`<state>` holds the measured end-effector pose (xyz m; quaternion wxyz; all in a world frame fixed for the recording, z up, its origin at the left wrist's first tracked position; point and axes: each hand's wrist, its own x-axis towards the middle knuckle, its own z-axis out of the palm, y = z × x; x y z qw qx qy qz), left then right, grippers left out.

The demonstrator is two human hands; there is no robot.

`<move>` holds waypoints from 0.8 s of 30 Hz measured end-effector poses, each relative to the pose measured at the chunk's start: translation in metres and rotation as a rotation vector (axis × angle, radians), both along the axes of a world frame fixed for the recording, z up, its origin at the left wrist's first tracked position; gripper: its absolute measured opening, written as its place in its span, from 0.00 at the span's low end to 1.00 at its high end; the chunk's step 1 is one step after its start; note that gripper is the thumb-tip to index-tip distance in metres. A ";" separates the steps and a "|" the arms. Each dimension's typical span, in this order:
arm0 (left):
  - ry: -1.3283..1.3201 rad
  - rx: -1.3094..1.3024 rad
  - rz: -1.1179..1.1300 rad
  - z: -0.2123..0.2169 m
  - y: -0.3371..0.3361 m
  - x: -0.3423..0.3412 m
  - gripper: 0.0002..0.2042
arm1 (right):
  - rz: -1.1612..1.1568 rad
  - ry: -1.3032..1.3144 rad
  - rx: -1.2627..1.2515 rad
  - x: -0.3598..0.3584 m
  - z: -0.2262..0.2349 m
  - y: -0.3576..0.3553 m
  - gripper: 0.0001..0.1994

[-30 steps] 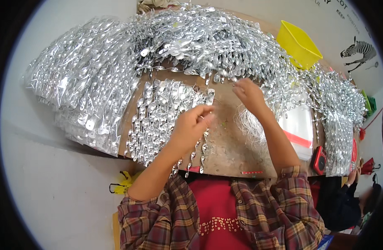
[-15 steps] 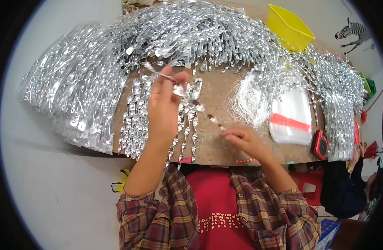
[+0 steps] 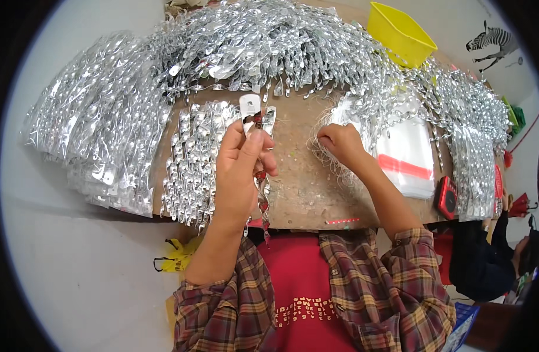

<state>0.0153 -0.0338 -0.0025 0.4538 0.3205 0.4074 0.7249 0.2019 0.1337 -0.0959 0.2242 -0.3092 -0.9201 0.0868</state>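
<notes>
My left hand [image 3: 241, 161] is closed on a twisted silver strip [image 3: 250, 105]. The strip's flat holed tab stands up above my thumb, and its spiral tail, with reddish reflections, hangs below the hand toward the table's front edge. My right hand [image 3: 344, 144] is at the loose bundle of fine white threads [image 3: 347, 111], fingers pinched together; whether a thread is between them is too small to see. Beside my left hand lie rows of similar twisted silver strips [image 3: 193, 155], partly covered by it.
Heaped silver strips [image 3: 258, 41] line the back of the brown table [image 3: 305, 196]. Bagged strips [image 3: 99, 117] lie left. On the right are clear plastic bags [image 3: 407, 146] with a red band, a red device [image 3: 447, 196] and a yellow bin [image 3: 401, 35]. A person [image 3: 481, 264] sits far right.
My right hand has let go of the strip's lower end and moved up to the threads. In my left hand the strip has turned upright, its tail now hanging down.
</notes>
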 end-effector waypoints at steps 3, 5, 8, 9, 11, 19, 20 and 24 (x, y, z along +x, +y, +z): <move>-0.014 -0.055 0.017 -0.006 0.001 0.001 0.15 | 0.047 -0.033 0.010 -0.004 -0.003 -0.001 0.02; -0.029 -0.056 0.001 -0.013 0.003 -0.001 0.14 | 0.095 -0.067 0.057 -0.009 -0.010 -0.002 0.01; -0.039 -0.074 -0.029 -0.017 0.006 -0.001 0.14 | 0.106 -0.247 0.185 -0.021 -0.011 -0.008 0.01; -0.036 -0.090 -0.043 -0.018 0.007 -0.001 0.14 | 0.066 -0.394 0.265 -0.024 -0.012 -0.011 0.01; -0.038 -0.099 -0.055 -0.022 0.009 0.000 0.14 | 0.037 -0.393 0.353 -0.026 -0.018 -0.015 0.03; -0.052 -0.217 -0.243 -0.038 0.024 0.007 0.16 | -0.037 -0.391 0.109 -0.024 0.000 -0.013 0.04; -0.050 -0.250 -0.330 -0.045 0.028 0.006 0.16 | -0.030 -0.180 -0.369 -0.016 0.013 -0.011 0.05; -0.080 -0.343 -0.480 -0.056 0.038 0.015 0.13 | 0.133 0.193 -1.088 -0.005 0.056 -0.024 0.06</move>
